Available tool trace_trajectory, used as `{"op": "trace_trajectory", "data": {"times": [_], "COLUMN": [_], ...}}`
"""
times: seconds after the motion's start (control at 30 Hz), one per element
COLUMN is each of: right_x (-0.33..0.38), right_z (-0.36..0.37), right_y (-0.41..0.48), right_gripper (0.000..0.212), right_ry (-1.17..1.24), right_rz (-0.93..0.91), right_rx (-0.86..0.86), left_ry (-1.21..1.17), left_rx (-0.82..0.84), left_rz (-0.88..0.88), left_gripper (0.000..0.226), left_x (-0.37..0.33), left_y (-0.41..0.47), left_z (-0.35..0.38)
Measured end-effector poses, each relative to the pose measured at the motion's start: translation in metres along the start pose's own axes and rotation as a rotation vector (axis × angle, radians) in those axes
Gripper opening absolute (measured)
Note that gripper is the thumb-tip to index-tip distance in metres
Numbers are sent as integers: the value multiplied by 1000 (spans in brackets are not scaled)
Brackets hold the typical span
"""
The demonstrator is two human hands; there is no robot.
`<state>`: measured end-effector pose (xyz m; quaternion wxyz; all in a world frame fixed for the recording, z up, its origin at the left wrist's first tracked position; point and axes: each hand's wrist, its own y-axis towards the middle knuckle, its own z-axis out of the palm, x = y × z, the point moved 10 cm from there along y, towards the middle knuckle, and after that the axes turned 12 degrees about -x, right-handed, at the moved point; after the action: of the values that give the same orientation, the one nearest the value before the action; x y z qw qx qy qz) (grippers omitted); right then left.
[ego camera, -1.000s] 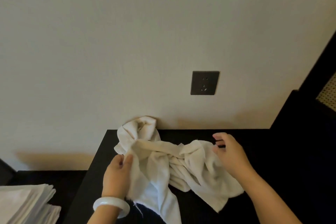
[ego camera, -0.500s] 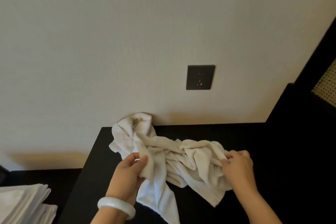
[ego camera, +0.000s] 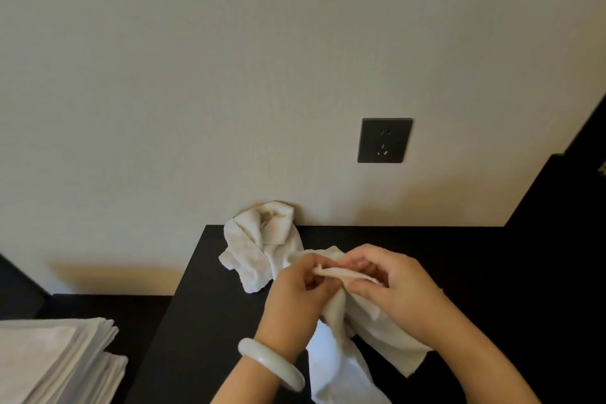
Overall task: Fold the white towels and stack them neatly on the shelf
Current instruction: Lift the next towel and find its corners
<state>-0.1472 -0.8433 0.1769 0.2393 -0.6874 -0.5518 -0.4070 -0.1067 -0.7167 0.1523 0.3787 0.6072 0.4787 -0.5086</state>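
L hand (ego camera: 295, 292) + R hand (ego camera: 393, 289) pinching white towel (ego camera: 344, 367) edge close together | prob finding corner to spread before fold

My left hand (ego camera: 296, 295) and right hand (ego camera: 393, 292) are covering much of the towel (ego camera: 339, 371), and its lower end is running off the bottom edge. My left hand is hiding whether the crumpled cloth (ego camera: 259, 239) behind joins it. The folded stack (ego camera: 49, 361) is getting cut off at the left.

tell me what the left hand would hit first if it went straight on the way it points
Probably the right hand, pinching the same crumpled white cloth towel just ahead of the left hand; depth is unclear.
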Motion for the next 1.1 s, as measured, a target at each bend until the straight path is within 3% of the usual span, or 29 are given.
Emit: {"op": "trace_trajectory", "data": {"times": [0.13, 0.2, 0.27, 0.3, 0.43, 0.63, 0.83, 0.97, 1.03, 1.1], "right_x": [-21, -18, -1, 11, 34, 37, 34, 38, 29, 23], "right_z": [-18, -33, -43, -38, 3, -4, 10, -14, -44, -64], "right_y": [-5, -9, -17, -20, -21, -18, -19, -19, -20, -20], "right_gripper": [11, 13, 12, 9, 5, 12, 37, 14, 18, 26], "right_ry": [14, 59, -46, -128, -327, -371, -451, -348, -142, 90], "right_rz": [103, 120, 42, -41, -311, -331, -290, -311, -218, -106], "right_rx": [-165, -375, -542, -536, -237, -221, -20, -235, -421, -469], "left_ry": [-116, -151, -188, -209, -217, -244, -231, -228, 34, 300], "left_rx": [-53, -33, -15, -10, -36, -83, -70, 16, 36, 36], "left_rz": [-156, -167, -169, -172, -172, -198, -181, -153, 15, 195], "left_gripper": [15, 28, 39, 40, 35, 27, 20, 27, 29, 26], "left_x": [17, 16, 14, 11, -1, -3, -7, -9, -13, -18], "left_y": [0, -2, -2, -2, -2, -4, -4, -5, -4, -3], "left_z": [-16, -11, -6, -4, -7, -15, -16, -8, -6, -1]}}
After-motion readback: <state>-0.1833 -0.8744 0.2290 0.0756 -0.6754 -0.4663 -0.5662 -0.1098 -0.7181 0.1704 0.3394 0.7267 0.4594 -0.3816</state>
